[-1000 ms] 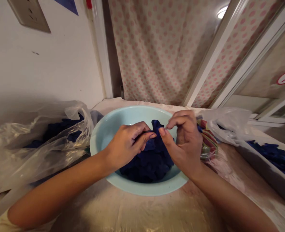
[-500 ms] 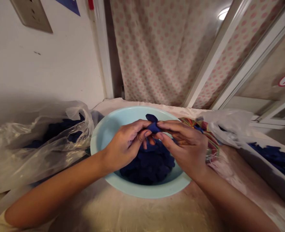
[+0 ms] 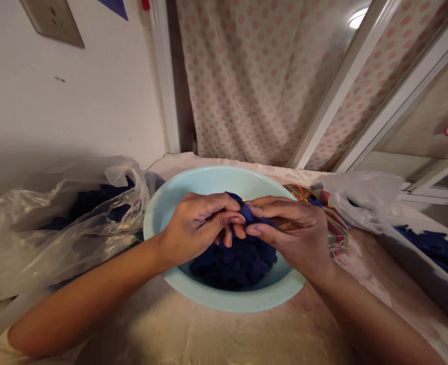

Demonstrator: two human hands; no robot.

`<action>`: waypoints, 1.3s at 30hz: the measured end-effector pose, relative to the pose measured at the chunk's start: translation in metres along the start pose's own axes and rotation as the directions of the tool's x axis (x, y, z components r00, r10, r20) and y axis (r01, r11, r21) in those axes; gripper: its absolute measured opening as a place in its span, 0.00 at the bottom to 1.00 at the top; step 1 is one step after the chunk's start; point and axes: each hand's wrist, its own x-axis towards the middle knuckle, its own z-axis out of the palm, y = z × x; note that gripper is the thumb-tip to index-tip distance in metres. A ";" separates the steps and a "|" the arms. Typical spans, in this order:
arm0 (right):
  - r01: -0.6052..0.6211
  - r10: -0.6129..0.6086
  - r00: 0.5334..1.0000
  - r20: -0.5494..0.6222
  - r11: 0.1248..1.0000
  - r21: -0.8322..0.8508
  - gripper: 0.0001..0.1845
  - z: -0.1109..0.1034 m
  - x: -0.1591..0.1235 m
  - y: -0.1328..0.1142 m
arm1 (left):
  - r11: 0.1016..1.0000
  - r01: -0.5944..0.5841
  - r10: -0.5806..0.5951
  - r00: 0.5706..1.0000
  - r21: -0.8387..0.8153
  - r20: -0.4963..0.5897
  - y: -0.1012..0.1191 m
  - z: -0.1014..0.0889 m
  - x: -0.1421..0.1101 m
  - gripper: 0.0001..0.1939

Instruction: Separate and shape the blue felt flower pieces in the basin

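- Head view, hands: the left hand (image 3: 199,225) and right hand (image 3: 290,233) meet above a pale blue basin (image 3: 209,180), both held over its middle.
- Fingers: both sets are closed, and the left fingertips (image 3: 237,219) and the right thumb and fingers pinch a twisted piece of dark blue cloth (image 3: 249,214) between them.
- Basin: a heap of dark blue cloth (image 3: 233,266) lies inside, just below the hands, and the pinched piece rises from its top.
- Left of the basin: a clear plastic bag (image 3: 49,223) holds more dark blue material.
- Right of the basin: a striped cloth (image 3: 332,223) lies against the rim, beside a white plastic bag (image 3: 361,197) and a white tray (image 3: 429,263) holding blue material.
- Behind: a polka-dot curtain (image 3: 247,86) hangs.
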 end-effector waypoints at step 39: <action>-0.118 0.118 0.993 0.003 0.990 -0.076 0.08 0.001 -0.001 0.001 | 0.992 0.027 -0.039 0.995 0.121 0.095 -0.003 0.001 0.001 0.09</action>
